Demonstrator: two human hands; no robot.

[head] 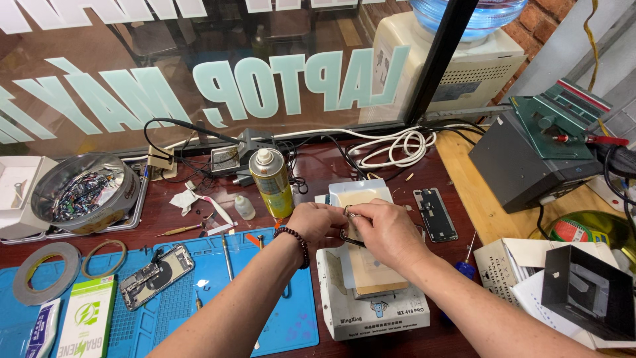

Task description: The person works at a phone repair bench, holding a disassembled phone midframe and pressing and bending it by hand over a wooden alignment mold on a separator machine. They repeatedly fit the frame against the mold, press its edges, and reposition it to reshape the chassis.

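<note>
Both your hands meet over the white heating pad at mid-worktop, left hand pinching a small metal ring, right hand gripping dark tweezers (spray can just behind).

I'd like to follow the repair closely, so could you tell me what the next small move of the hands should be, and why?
Probably lift the thin panel gently off the white heating platform. The left hand and right hand meet over it, pinching a small metal tool at the panel's upper part, and a dark tool lies under them, so working along that edge seems sensible.
</note>
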